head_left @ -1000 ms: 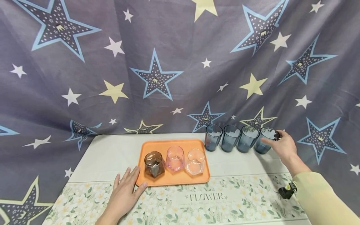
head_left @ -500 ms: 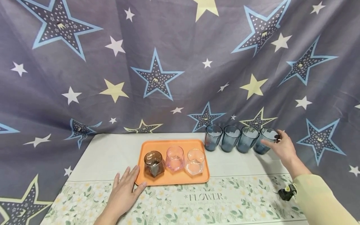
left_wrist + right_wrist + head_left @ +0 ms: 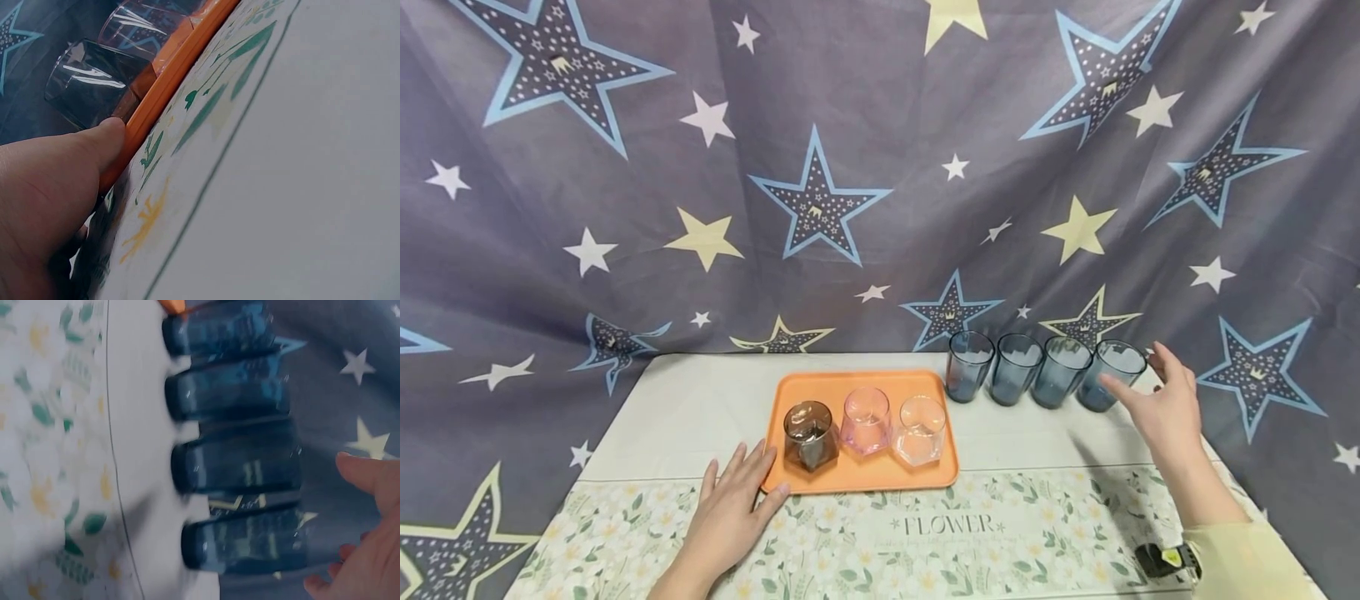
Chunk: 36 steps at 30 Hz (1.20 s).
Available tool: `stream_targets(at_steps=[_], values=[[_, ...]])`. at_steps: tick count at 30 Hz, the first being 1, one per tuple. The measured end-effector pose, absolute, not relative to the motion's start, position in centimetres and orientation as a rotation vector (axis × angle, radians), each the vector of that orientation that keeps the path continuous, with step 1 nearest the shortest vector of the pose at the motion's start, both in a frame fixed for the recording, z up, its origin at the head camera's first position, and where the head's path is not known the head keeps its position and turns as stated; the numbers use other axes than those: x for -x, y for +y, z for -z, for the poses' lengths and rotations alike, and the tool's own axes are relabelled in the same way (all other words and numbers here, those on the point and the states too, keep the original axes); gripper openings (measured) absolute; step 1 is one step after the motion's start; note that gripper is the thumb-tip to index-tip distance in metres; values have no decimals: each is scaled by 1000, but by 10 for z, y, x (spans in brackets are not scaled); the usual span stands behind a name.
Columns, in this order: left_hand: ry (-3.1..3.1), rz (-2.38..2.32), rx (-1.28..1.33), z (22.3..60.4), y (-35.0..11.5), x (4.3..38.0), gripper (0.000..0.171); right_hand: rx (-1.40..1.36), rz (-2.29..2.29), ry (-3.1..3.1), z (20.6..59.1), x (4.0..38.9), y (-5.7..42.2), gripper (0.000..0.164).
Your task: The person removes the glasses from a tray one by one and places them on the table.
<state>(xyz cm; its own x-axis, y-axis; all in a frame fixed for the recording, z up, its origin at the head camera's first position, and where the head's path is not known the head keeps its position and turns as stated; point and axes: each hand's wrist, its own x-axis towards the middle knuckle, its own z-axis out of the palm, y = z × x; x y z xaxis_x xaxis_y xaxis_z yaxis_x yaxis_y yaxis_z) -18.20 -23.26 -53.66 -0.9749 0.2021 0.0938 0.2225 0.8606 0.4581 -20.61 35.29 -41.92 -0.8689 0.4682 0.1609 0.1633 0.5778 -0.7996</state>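
Observation:
My left hand [image 3: 726,512] rests at the near left corner of an orange tray [image 3: 835,384], fingers extended. In the left wrist view the thumb of that hand [image 3: 50,187] touches the tray's rim [image 3: 169,84]. On the tray stand a brown glass [image 3: 811,437], a pink glass [image 3: 867,423] and a clear glass [image 3: 921,433]. My right hand [image 3: 1168,412] is beside the rightmost blue glass [image 3: 1103,385], fingers spread and holding nothing. The right wrist view shows a gap between this hand [image 3: 369,544] and that glass [image 3: 247,540].
Three more blue glasses, the left [image 3: 967,371], the middle [image 3: 1015,373] and the right [image 3: 1060,375], stand upright in the same row, right of the tray. A floral cloth [image 3: 992,567] covers the table's front. Behind hangs a starry curtain [image 3: 880,100].
My right hand has let go of the rightmost blue glass and drawn back a little to the right. The glass stays in the row. My left hand keeps its place at the tray.

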Motion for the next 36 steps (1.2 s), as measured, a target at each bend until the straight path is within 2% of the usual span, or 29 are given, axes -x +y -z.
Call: stream_targets(at_steps=[5,12,23,29,36], values=[[-3018,730,331,536,-232,181,76,437,-1197,-2388,415,197,331,101],[-2978,759,347,531,-233,183,72,187,-1181,-2228,410,198,294,88],[-2994,760,311,529,-234,185,65,-174,-1375,-2286,425,206,241,78],[-2968,782,327,529,-235,185,63,-296,-1508,-2378,436,215,218,76],[-2988,775,326,531,-235,184,63,-423,-1719,-2468,451,224,197,81]])
